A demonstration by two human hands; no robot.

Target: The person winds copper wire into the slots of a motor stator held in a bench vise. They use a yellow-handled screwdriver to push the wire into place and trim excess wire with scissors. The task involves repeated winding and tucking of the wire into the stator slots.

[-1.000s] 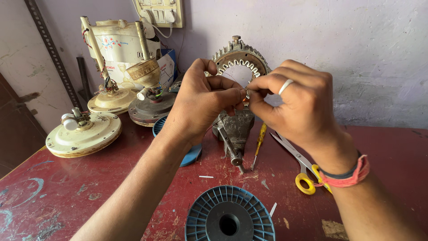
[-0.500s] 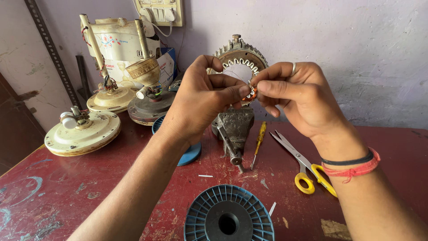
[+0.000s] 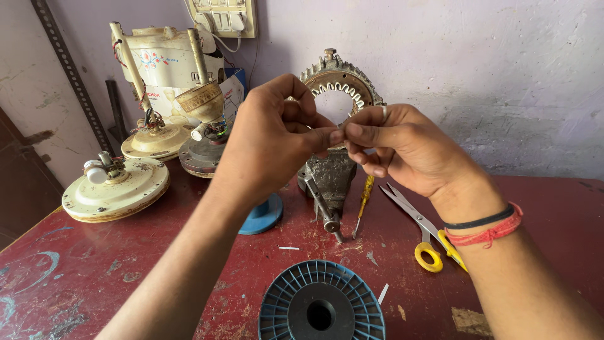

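Our left hand (image 3: 270, 138) & right hand (image 3: 402, 148) meet fingertip to fingertip, pinching sth too small to tell, just in front of the stator ring (image 3: 340, 82). Below the ring: one vise (image 3: 327, 176), one scissors (image 3: 421, 230), one blue spool (image 3: 321, 305).

A pale lilac plastered wall (image 3: 503, 75), scuffed and stained, fills the upper frame. A cream switchboard (image 3: 225, 16) hangs at the top centre. A perforated metal strip (image 3: 75, 82) leans at upper left. Below runs a worn red bench (image 3: 94, 271) with scratched, chipped paint, evenly lit.
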